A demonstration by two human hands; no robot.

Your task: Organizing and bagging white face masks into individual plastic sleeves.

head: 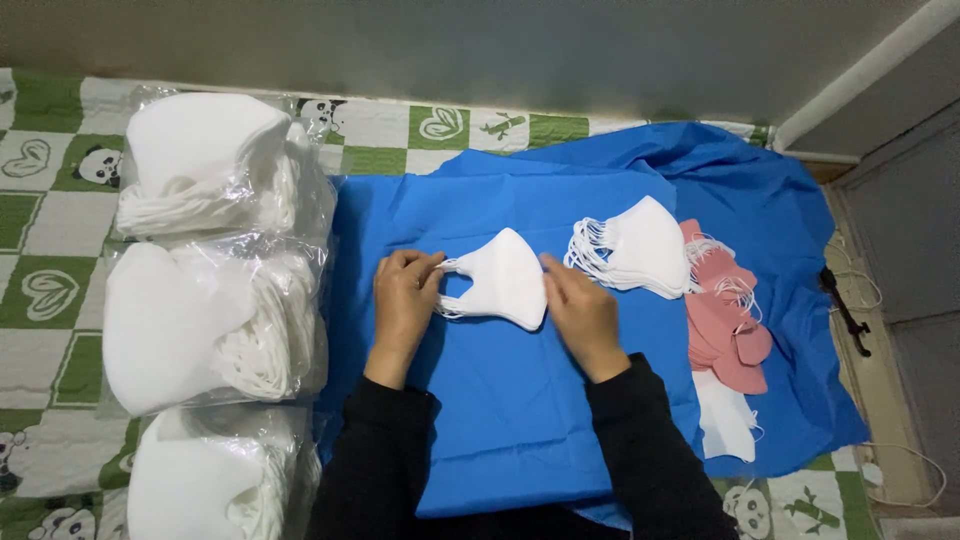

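A folded white face mask (pixel 505 280) lies on the blue cloth (pixel 520 420) between my hands. My left hand (pixel 403 300) pinches its ear loops at the mask's left end. My right hand (pixel 580 310) rests its fingers on the mask's right edge. Just to the right sits a stack of white masks (pixel 640 250) with their loops fanned to the left. Beyond that lies a pile of pink masks (pixel 725 320), and below it one white mask (pixel 728 418).
Three clear plastic bags full of white masks (pixel 215 170) (pixel 210 325) (pixel 215 475) line the left side on a green and white panda-patterned mat (pixel 40 200). A grey wall runs along the top. Bare floor with a cord and a dark tool (pixel 845 310) lies at the right.
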